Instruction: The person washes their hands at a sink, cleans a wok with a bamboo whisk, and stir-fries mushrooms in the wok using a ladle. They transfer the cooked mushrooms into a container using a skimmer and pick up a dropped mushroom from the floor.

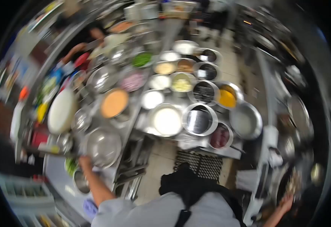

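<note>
The whole view is smeared by motion. My left hand [85,162] reaches over the left counter, right beside the rim of a steel bowl [103,147]. A long narrow metal item [54,153] extends leftward from near its fingers; I cannot tell whether the hand grips that or the bowl. At the lower right, my right hand [286,203] is at the near side of a dark pan [282,185] with pale food in it. Blur hides its fingers and anything they hold. A smaller metal pot [81,181] and green leaves [70,165] lie close to my left forearm.
On the middle table stand several pots and bowls, among them a white-filled pot [167,120], a dark-filled pot [200,120] and a yellow-filled one [227,97]. An orange-filled bowl [114,103] is on the left counter. A co-worker's arm [74,51] shows behind. A black mat [199,164] covers the floor.
</note>
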Available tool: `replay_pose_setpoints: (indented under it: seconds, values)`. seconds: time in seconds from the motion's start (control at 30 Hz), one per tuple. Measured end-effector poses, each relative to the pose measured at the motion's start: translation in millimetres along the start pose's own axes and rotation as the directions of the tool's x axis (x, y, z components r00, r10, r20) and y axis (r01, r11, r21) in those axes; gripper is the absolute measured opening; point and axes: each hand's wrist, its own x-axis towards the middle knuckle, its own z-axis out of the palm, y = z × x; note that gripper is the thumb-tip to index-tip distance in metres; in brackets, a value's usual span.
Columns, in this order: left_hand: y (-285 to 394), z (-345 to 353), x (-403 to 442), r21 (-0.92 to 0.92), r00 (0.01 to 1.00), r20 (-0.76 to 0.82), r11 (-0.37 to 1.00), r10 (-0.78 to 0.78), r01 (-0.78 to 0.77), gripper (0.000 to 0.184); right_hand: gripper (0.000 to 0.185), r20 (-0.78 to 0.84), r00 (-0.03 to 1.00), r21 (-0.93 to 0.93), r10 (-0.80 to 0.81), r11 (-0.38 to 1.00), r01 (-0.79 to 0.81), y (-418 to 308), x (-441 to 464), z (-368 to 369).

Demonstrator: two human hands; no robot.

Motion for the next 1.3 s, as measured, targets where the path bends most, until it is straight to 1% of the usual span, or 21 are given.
replay_pose_setpoints:
  seconds: [0.03,0.07,0.1,0.13,0.17,0.2,0.23,0.3,0.37,0.4,0.43,0.47,0.6,0.67,0.7,0.77,0.87,0.97,1.07,1.23,1.3]
  values:
    - [-4,9,16,0.085,0.972,0.040,0.970,-0.231,0.227,0.031,0.028,0.013,0.997,0.001,-0.070,0.998,0.070,10,-3,-15]
    - [-5,-27,18,0.247,0.987,-0.101,0.958,-0.122,0.143,0.038,0.024,0.026,0.990,0.005,-0.139,0.990,0.139,18,-9,-28]
    - [5,-69,18,-0.118,0.852,-0.437,0.957,-0.289,0.265,0.039,0.021,0.038,0.977,0.010,-0.208,0.978,0.207,26,-14,-41]
    - [26,-139,6,-0.451,0.581,-0.703,0.889,-0.411,0.083,0.042,0.019,0.225,0.956,0.373,-0.187,0.923,0.093,31,-40,-45]
    - [69,-214,-4,-0.651,0.532,-0.636,0.759,-0.560,0.021,0.043,0.020,0.404,0.901,0.629,-0.160,0.763,-0.146,36,-66,-50]
    - [123,-277,-31,-0.631,0.496,-0.724,0.751,-0.479,-0.195,0.041,0.017,-0.082,0.972,-0.060,-0.218,0.975,0.214,11,-123,-11]
    - [182,-333,-69,-0.586,0.424,-0.799,0.713,-0.427,-0.386,0.038,0.021,-0.109,0.921,-0.032,-0.375,0.927,0.374,53,-92,-31]
    - [323,-420,-175,-0.644,0.618,-0.765,0.261,-0.182,-0.719,0.028,0.018,-0.037,0.971,0.217,-0.238,0.946,0.240,52,-101,-40]
    - [478,-373,-223,-0.705,0.625,-0.709,-0.353,0.328,-0.615,0.012,0.018,-0.043,0.976,0.172,-0.211,0.961,0.215,43,-104,-69]
    - [512,-423,-332,-0.571,0.377,-0.789,-0.351,0.485,-0.742,0.023,0.019,-0.022,0.986,0.114,-0.168,0.979,0.169,42,-96,-86]
    - [550,-446,-404,-0.712,0.315,-0.617,-0.341,0.722,-0.613,0.020,0.025,-0.050,0.988,-0.006,-0.144,0.990,0.144,47,-79,-103]
    - [599,-453,-456,-0.668,0.091,-0.631,-0.480,0.771,-0.569,0.028,0.028,-0.081,0.989,-0.009,-0.120,0.993,0.120,41,-74,-114]
    - [804,-412,-564,-0.577,-0.065,-0.569,-0.454,0.820,-0.679,0.046,0.034,-0.190,0.965,-0.174,-0.179,0.974,0.146,33,-21,-152]
    - [844,-407,-587,-0.122,-0.156,-0.371,-0.215,0.915,-0.969,0.059,0.035,-0.210,0.921,-0.416,-0.329,0.882,0.220,72,31,-184]
    - [847,-414,-597,-0.145,-0.007,-0.297,-0.052,0.955,-0.988,0.067,0.036,-0.202,0.882,-0.520,-0.426,0.810,0.272,105,64,-205]
    - [856,-423,-602,-0.119,0.033,-0.222,0.007,0.974,-0.993,0.074,0.039,-0.195,0.908,-0.617,-0.371,0.766,0.181,104,63,-198]
    - [908,-439,-583,-0.164,-0.255,0.189,-0.225,0.948,-0.960,0.086,0.050,-0.126,0.991,-0.491,-0.045,0.871,-0.023,60,16,-169]
    - [926,-438,-571,-0.383,-0.248,0.196,-0.159,0.949,-0.910,0.081,0.049,-0.067,0.982,-0.616,-0.176,0.781,0.098,57,-16,-165]
    - [911,-434,-580,-0.121,-0.322,0.025,-0.317,0.946,-0.941,0.069,0.050,-0.134,0.944,-0.684,-0.301,0.717,0.132,40,-63,-134]
    - [898,-482,-569,-0.475,-0.424,0.163,-0.306,0.891,-0.825,0.052,0.056,-0.230,0.947,-0.543,-0.223,0.837,0.065,45,-75,-118]
    - [911,-474,-552,-0.929,-0.637,0.337,0.137,0.693,-0.343,0.042,0.059,-0.174,0.971,-0.624,-0.164,0.781,0.020,31,-79,-117]
